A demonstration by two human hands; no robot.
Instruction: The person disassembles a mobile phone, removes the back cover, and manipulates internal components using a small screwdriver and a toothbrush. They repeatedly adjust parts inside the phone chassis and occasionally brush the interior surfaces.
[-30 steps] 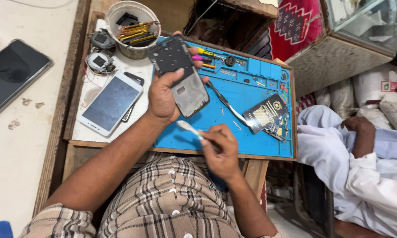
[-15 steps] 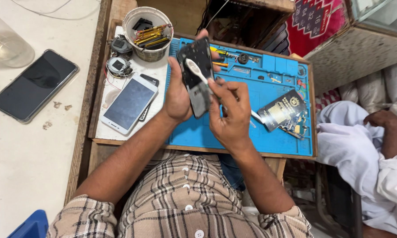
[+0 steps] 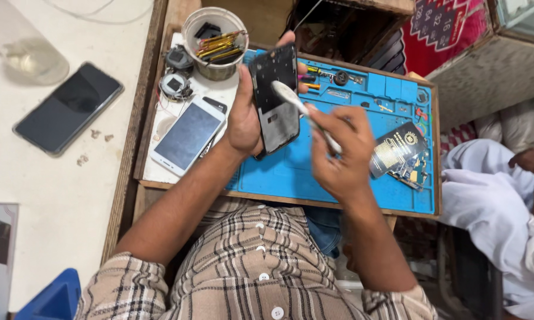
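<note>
My left hand [image 3: 246,115] grips a dark opened phone body [image 3: 274,98], held upright over the blue work mat [image 3: 314,172]. My right hand [image 3: 341,151] holds a white brush [image 3: 293,101] whose head rests against the upper part of the phone body. A white phone [image 3: 187,136] lies face up on the wooden tray to the left of my left hand. A small dark circuit part [image 3: 400,154] lies on the mat to the right of my right hand.
A round cup [image 3: 215,35] with tweezers and tools stands at the tray's back. Two small round parts [image 3: 175,71] sit beside it. A black phone [image 3: 68,106] and a clear glass [image 3: 24,50] rest on the white counter at left. Another person in white [image 3: 504,195] sits at right.
Both hands rose from the mat; the phone body turned upright and the brush went from low on the mat to the phone's upper part. The camera view shifted closer.
</note>
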